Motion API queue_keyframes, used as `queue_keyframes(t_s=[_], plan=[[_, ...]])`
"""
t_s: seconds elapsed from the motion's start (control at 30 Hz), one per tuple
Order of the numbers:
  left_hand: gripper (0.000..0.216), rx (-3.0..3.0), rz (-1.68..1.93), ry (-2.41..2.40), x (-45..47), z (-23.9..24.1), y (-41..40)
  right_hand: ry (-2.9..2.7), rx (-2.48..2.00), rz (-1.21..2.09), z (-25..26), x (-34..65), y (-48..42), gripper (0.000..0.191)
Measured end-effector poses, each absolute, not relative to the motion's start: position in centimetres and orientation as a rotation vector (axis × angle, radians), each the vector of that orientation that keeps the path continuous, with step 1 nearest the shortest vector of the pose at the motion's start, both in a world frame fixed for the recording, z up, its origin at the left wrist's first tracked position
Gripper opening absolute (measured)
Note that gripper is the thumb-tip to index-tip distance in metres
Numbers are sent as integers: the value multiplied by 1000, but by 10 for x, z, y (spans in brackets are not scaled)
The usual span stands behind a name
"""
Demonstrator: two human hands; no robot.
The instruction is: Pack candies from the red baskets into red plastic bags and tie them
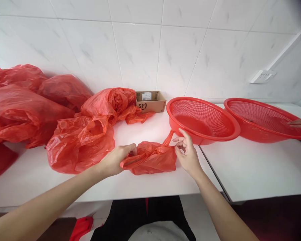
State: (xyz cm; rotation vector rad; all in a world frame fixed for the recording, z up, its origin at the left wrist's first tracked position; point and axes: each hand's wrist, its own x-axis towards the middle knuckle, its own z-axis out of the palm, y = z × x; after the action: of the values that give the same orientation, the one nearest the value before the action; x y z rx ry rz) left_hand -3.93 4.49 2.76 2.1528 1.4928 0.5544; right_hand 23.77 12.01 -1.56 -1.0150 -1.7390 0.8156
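A small crumpled red plastic bag lies on the white counter in front of me. My left hand is closed on the bag's left end, pinching the plastic. My right hand sits at the bag's right end by its raised handle strip, thumb and forefinger pinched near it, the other fingers loosely apart. I cannot make out whether the strip is in its grip.
Several bulky red plastic bags pile up at the left and back. A small cardboard box stands by the tiled wall. Two red mesh basins sit at the right; another person's fingers rest at the far one.
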Motion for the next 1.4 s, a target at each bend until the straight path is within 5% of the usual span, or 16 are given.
queue_keyframes(t_s=[0.23, 0.4, 0.57, 0.83, 1.1, 1.4], plan=[[51, 2277, 691, 1549, -19, 25, 52, -1745, -1108, 1012, -19, 219, 112, 50], [25, 2317, 669, 1485, -9, 16, 73, -1877, -1133, 905, -26, 204, 98, 35], [35, 2215, 783, 1683, -6, 1, 63, -1955, -1080, 686, -32, 216, 98, 29], [27, 2111, 922, 1790, 9, -19, 54, -1808, -1073, 1048, -21, 216, 90, 35], [32, 2127, 780, 1892, 8, -35, 57, -2145, -1129, 426, -44, 200, 87, 34], [31, 2132, 718, 1957, 10, -43, 58, -2282, -1149, 225, -59, 202, 85, 43]])
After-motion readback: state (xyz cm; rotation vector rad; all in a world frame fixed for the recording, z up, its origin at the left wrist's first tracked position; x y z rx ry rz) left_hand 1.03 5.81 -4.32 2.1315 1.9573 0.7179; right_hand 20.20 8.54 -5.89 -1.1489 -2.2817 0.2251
